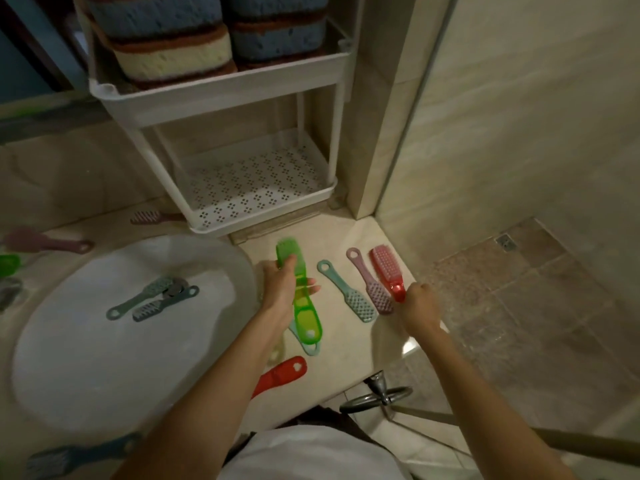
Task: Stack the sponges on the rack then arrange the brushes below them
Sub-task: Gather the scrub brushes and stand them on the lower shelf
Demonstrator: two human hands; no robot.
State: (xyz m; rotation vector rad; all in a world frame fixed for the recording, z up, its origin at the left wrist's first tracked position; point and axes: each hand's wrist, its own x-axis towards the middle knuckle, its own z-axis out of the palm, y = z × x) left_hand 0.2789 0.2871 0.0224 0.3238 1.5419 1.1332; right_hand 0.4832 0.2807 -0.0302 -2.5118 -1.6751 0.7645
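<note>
My left hand [282, 285] grips a translucent green brush [304, 313] just above the counter, bristle end toward the white rack [221, 95]. My right hand [420, 303] is closed on the handle of a red brush [384, 265] that lies on the counter. Between them lie a teal brush [348, 291] and a pink brush [369, 282]. A second red brush [280, 374] lies nearer me. Blue and cream sponges [173, 39] are stacked on the rack's upper shelf. The perforated lower shelf [252, 188] holds nothing.
A white basin [86, 341] to the left holds two grey-green brushes [152, 299]. More brushes lie on the counter at the far left [48, 242] and bottom left [79, 455]. A wall corner and a glass panel stand right of the rack. A metal tap [381, 393] sits below the counter edge.
</note>
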